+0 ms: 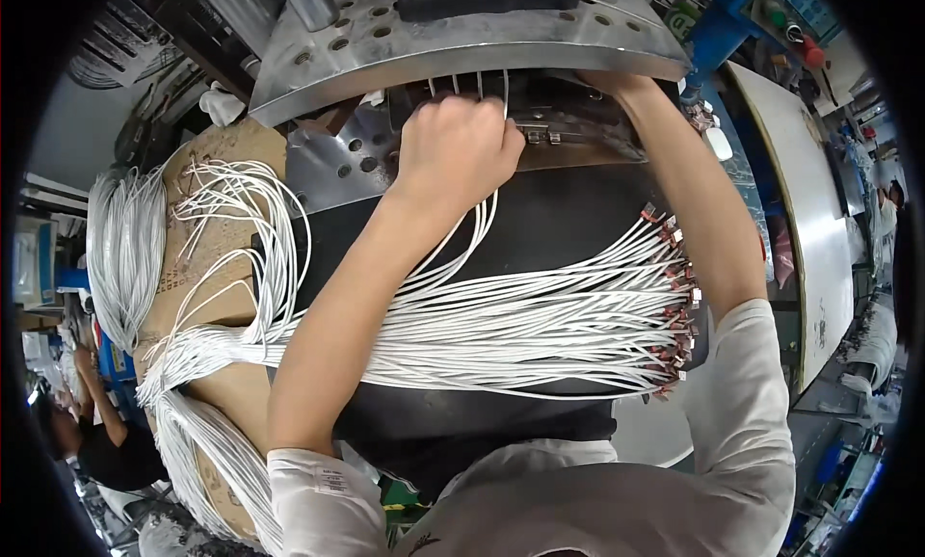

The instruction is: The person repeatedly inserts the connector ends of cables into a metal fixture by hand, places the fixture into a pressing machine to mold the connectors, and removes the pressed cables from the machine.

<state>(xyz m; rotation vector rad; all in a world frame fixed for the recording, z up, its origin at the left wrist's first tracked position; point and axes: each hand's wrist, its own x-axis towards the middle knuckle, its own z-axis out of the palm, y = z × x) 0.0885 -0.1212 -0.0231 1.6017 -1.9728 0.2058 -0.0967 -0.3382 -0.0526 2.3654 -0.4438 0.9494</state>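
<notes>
My left hand [457, 145] is closed over several white cables [474, 231], which come out below the fist and run up beyond the knuckles under a thick metal plate [462, 64]. The right hand [615, 81] reaches beneath the plate's right side; its fingers are hidden there. Between the hands, small metal connectors [545, 136] sit on a dark metal mould [578, 114]. Below my left forearm a large bundle of white cables [520, 321] lies across the black surface, with reddish-brown and metal connector ends [682, 311] fanned out at its right.
More white cable bundles [125, 253] hang over brown cardboard [226, 302] at the left. Metal posts [308, 0] rise at the upper left of the plate. A pale board [819, 239] stands at the right. Another person [111, 451] is at the far left.
</notes>
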